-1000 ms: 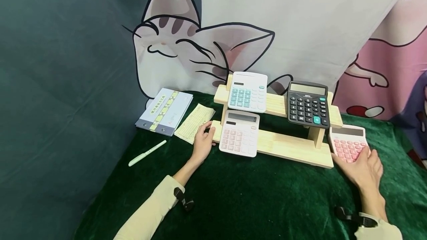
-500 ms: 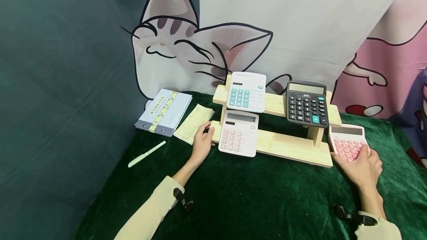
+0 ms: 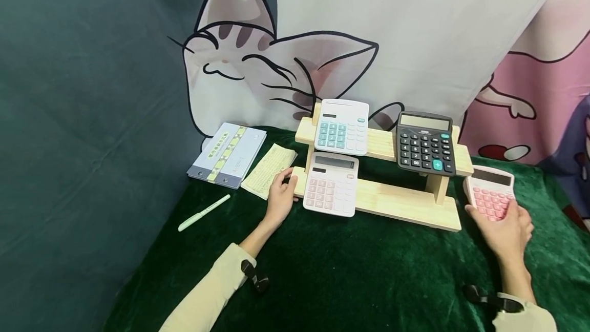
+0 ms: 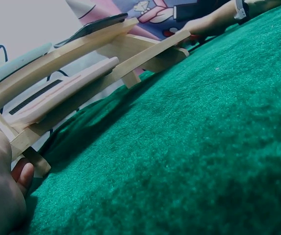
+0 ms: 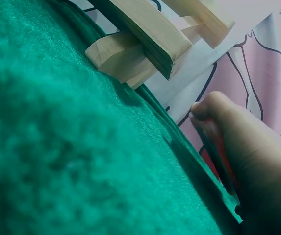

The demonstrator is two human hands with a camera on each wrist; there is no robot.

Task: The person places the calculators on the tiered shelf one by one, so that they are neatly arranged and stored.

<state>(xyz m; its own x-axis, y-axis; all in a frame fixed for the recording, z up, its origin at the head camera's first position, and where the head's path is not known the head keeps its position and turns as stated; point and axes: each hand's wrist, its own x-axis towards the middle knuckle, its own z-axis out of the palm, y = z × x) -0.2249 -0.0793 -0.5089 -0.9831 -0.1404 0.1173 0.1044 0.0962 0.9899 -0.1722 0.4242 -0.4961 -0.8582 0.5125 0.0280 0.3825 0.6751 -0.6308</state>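
Observation:
My left hand (image 3: 279, 198) grips the left end of the lower plank of a two-tier wooden stand (image 3: 401, 200). In the left wrist view, its fingertips (image 4: 26, 176) show under the plank end. Right of the stand, my right hand (image 3: 506, 234) holds a pink calculator (image 3: 489, 201) by its lower edge, thumb beside the keys. The right wrist view shows this calculator (image 5: 214, 142) edge-on, close over the green cloth. A white calculator with blue keys (image 3: 342, 126) and a black calculator (image 3: 425, 142) lean on the upper tier; a pale pink calculator (image 3: 331, 184) leans on the lower one.
Left of the stand lie a blue-grey notebook (image 3: 226, 155), a sheet of lined paper (image 3: 269, 170) and a pale green pen (image 3: 204, 213). Green cloth (image 3: 359, 275) covers the table. A cartoon-print curtain (image 3: 415, 24) hangs behind.
My right hand has shifted slightly right with the pink calculator, which now sits farther from the stand's end and a little higher in view. The left hand stays on the stand.

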